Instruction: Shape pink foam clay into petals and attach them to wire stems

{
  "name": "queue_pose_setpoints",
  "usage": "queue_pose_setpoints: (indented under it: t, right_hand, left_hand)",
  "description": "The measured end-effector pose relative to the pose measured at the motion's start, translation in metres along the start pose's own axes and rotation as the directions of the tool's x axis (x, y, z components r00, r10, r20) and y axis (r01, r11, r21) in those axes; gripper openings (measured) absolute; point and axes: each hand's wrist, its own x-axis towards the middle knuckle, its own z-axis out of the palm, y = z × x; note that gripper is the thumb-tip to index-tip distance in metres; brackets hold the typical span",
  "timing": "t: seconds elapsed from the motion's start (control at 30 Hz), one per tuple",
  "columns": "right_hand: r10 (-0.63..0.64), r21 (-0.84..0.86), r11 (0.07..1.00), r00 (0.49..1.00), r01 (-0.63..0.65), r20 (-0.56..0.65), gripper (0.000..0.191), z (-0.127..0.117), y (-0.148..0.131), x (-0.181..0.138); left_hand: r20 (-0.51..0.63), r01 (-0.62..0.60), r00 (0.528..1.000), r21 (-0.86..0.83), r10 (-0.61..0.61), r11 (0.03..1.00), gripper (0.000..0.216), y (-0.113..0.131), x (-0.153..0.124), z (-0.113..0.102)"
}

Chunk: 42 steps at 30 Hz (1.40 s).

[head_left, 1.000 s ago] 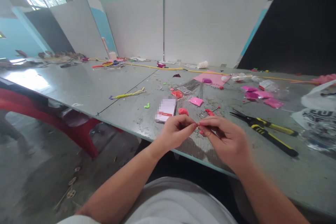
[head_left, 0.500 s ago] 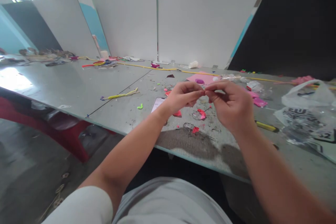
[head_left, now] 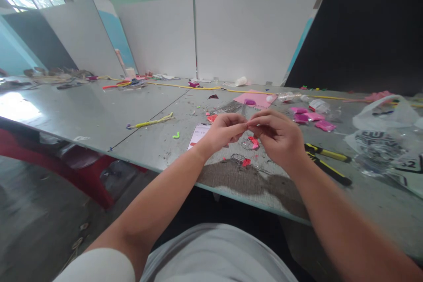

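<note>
Both hands meet above the near edge of the grey counter (head_left: 99, 116). The left hand (head_left: 223, 132) and the right hand (head_left: 277, 139) pinch their fingertips together on something tiny between them; it is too small to make out, so what each grip holds cannot be told. Below them on the counter lie red scraps (head_left: 254, 142), a phone (head_left: 197, 134) and yellow-handled pliers (head_left: 325, 163) to the right.

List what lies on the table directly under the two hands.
Under the left hand and right hand: red scraps, a wire coil, part of a white card. The hands cover the rest.
</note>
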Motion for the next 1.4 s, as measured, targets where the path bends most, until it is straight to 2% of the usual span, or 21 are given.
queue_pose_setpoints:
  t: [0.2,0.5,0.8,0.93,1.07,1.3,1.4]
  right_hand:
    - [-0.047,0.013,0.999,0.999,0.047,0.015,0.013,0.000,0.002,-0.002]
    - [-0.006,0.009,1.000,0.996,0.005,0.092,0.011,-0.009,0.002,-0.001]
    - [0.151,0.170,0.969,0.975,-0.178,0.161,0.008,-0.008,0.013,-0.001]
    - [0.274,0.276,0.903,0.936,-0.330,0.223,0.014,-0.008,0.017,-0.002]
    - [0.361,0.279,0.858,0.893,-0.431,0.269,0.023,-0.010,0.019,-0.002]
    - [0.400,0.284,0.825,0.860,-0.488,0.318,0.026,-0.013,0.024,-0.002]
    - [0.431,0.335,0.783,0.846,-0.524,0.314,0.028,-0.010,0.023,-0.002]
  left_hand:
    - [0.013,0.010,1.000,-0.041,-0.010,0.999,0.031,0.000,-0.002,0.000]
    - [0.024,0.007,1.000,0.027,-0.007,1.000,0.029,-0.001,-0.001,-0.004]
    - [0.071,0.081,0.994,0.081,-0.086,0.993,0.022,-0.002,-0.001,-0.004]
    - [0.074,0.091,0.992,0.124,-0.101,0.988,0.019,-0.002,-0.001,-0.005]
    - [0.072,0.113,0.989,0.169,-0.126,0.979,0.020,-0.003,-0.001,-0.005]
    - [0.047,0.075,0.995,0.267,-0.091,0.961,0.022,-0.004,-0.003,-0.004]
    - [0.058,0.012,0.998,0.303,-0.031,0.953,0.020,-0.004,-0.003,-0.004]
